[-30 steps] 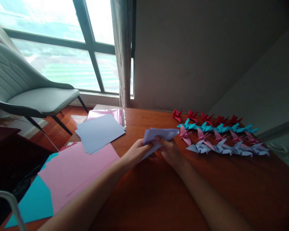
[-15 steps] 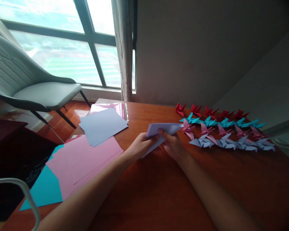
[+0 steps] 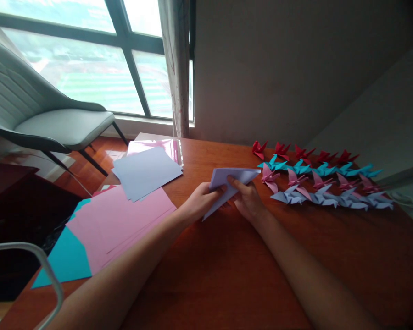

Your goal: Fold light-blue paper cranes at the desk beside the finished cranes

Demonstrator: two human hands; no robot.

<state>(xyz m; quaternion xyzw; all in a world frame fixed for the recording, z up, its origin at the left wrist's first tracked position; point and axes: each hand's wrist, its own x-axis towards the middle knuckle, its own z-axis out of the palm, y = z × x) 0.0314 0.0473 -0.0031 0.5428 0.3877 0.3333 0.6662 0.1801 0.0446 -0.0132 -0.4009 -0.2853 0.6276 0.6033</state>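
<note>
A folded sheet of lavender paper (image 3: 223, 176) is held above the table, roughly a triangle with layered edges. My left hand (image 3: 203, 198) pinches its left side, thumb on the near face. On the right side, my right hand (image 3: 247, 198) grips it with the thumb pressed flat on the paper and the other fingers behind, partly hidden. To the right stand rows of folded paper cranes: red (image 3: 304, 155), turquoise (image 3: 301, 167), pink (image 3: 298, 181) and pale lavender (image 3: 292, 196).
Loose pale lavender sheets (image 3: 147, 174) lie at the left over a shiny pink packet (image 3: 151, 146). Nearer are pink sheets (image 3: 120, 224) and turquoise sheets (image 3: 64, 261). A grey chair (image 3: 65, 126) stands by the window; a white curved bar (image 3: 51, 270) shows at lower left.
The camera view has tilted slightly downward, so the scene sits a little higher on the window side. Both hands keep hold of the folded paper, with the thumbs barely shifted.
</note>
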